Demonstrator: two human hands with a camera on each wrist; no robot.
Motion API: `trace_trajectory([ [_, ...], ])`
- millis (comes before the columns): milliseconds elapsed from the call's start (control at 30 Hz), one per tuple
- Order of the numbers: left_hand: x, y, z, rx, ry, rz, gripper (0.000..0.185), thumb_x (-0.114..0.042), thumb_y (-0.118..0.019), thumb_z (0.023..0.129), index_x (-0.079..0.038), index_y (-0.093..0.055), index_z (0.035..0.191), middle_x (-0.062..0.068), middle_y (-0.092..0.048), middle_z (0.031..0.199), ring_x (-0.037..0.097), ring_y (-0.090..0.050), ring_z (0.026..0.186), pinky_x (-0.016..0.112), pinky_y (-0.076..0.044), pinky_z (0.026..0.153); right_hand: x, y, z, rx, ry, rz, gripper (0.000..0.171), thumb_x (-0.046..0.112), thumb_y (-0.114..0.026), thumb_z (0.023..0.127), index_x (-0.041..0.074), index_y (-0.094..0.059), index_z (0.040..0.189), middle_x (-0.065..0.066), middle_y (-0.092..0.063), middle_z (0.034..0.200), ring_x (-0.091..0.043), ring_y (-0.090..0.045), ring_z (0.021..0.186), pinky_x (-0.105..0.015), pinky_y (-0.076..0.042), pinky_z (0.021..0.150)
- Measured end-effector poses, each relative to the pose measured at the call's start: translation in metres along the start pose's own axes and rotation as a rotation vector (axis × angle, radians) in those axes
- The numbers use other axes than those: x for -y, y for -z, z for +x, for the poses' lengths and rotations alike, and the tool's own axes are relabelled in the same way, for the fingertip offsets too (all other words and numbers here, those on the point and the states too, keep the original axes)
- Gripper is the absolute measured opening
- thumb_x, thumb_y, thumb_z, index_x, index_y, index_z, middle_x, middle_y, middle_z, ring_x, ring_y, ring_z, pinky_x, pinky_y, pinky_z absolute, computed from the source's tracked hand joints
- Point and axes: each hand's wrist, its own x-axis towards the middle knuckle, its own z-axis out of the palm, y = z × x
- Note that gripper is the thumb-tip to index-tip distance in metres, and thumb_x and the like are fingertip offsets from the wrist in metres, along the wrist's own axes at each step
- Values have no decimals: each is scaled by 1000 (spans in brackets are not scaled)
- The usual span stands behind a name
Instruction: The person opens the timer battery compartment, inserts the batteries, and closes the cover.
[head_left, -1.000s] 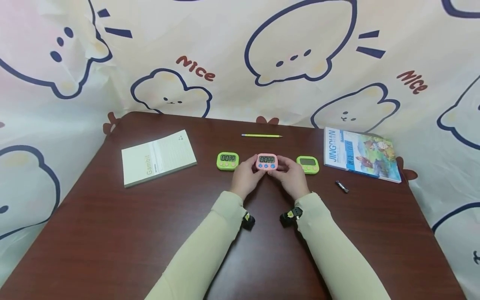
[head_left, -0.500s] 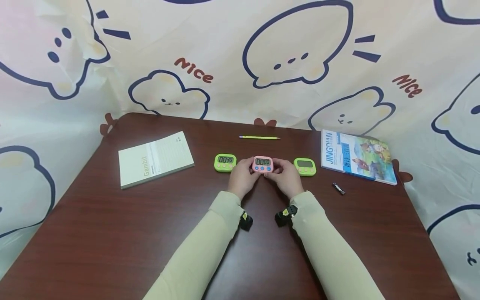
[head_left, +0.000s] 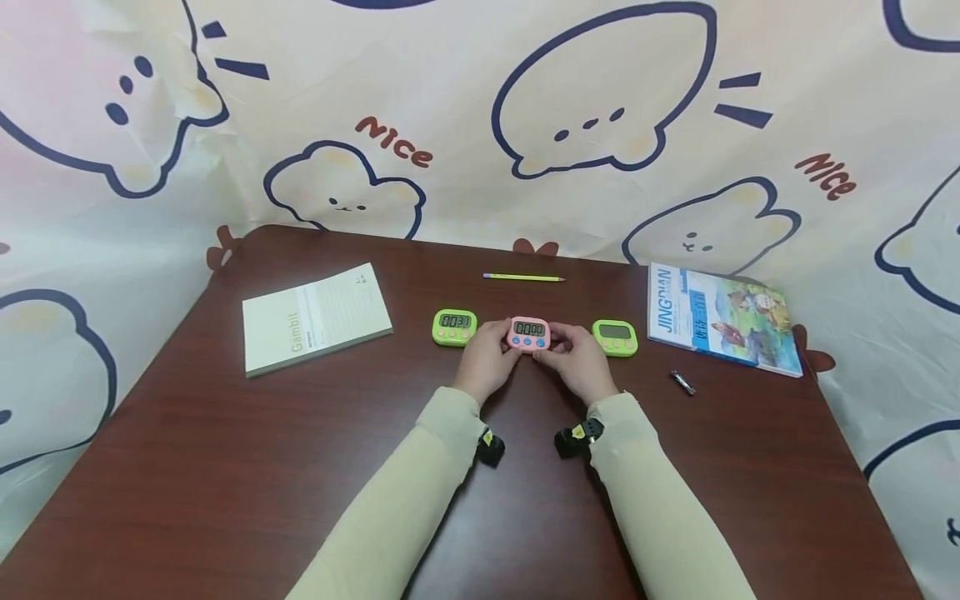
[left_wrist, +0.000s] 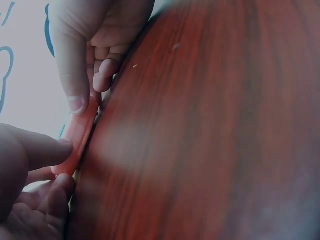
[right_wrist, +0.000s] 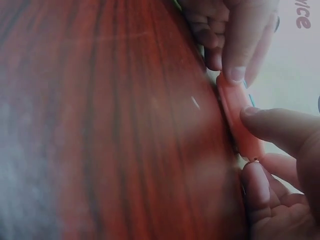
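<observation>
1. Left hand (head_left: pixel 487 362): curled round the left end of the pink timer (head_left: pixel 529 333), thumb on its front edge, fingers tucked behind. Grip plain in the left wrist view too, thumb (left_wrist: pixel 37 150) pressed flat against the pink rim (left_wrist: pixel 80 137).
2. Right hand (head_left: pixel 579 362): closed the same way on the timer's right end, pinching it between thumb (right_wrist: pixel 280 127) and fingers, with the pink edge (right_wrist: pixel 240 120) showing between them.
3. Pink timer itself: held between both hands just above or on the table (head_left: pixel 225 467); contact with the wood not clear from any view. Display facing up toward the head camera, blue buttons along its near edge.
4. Just left of the left hand: a green timer (head_left: pixel 454 326) with digits lit. Just right of the right hand: a second green timer (head_left: pixel 615 337), display apparently blank.
5. Beyond the hands: a yellow pencil (head_left: pixel 523 277). Farther left: a pale notebook (head_left: pixel 315 318). Farther right: a picture book (head_left: pixel 723 318), and nearer than it a small dark battery-like object (head_left: pixel 683 382).
6. Likely risks, judged from the grip: thumbs sitting close to the buttons, so an unintended press altering the reading; a light pinch at the ends only, so a slip or tilt onto the wood; knuckles close to both green timers, so a nudge out of line with any sideways shift.
</observation>
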Motion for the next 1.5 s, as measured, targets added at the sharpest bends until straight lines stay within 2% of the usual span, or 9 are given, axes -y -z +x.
trace_trajectory([
  [133,1,1,0,-11,-8,7,54,-17,-69,96,-4,-51,146,13,-56,140,23,-57,113,36,-50,101,1,1,-1,1,4,2,55,18,-80,88,5,-60,137,-12,-61,115,-23,-58,92,-31,-51,79],
  [700,4,3,-1,3,25,11,54,-19,-72,95,-8,-54,145,9,-60,128,17,-58,89,29,-52,78,0,1,-1,12,-4,-7,56,20,-80,88,6,-60,138,-10,-60,114,-24,-57,93,-33,-51,81],
  [1267,4,2,-3,7,25,24,57,-19,-69,97,-7,-49,148,10,-59,132,18,-58,96,32,-53,86,-1,0,-3,11,-15,-12,60,22,-80,88,7,-57,141,-10,-59,117,-24,-55,94,-33,-50,81],
  [1400,5,6,-9,-7,22,-32,60,-18,-70,96,-5,-46,149,11,-57,134,17,-59,100,33,-53,91,-2,1,-8,-7,-10,53,61,24,-80,88,8,-56,142,-9,-60,122,-24,-57,97,-33,-52,83],
  [1500,5,7,-17,-54,9,-143,58,-16,-71,94,-7,-49,147,9,-57,134,15,-61,101,30,-55,90,-6,5,-13,-37,-14,136,58,26,-80,88,11,-58,140,-7,-63,124,-23,-60,98,-30,-53,81],
])
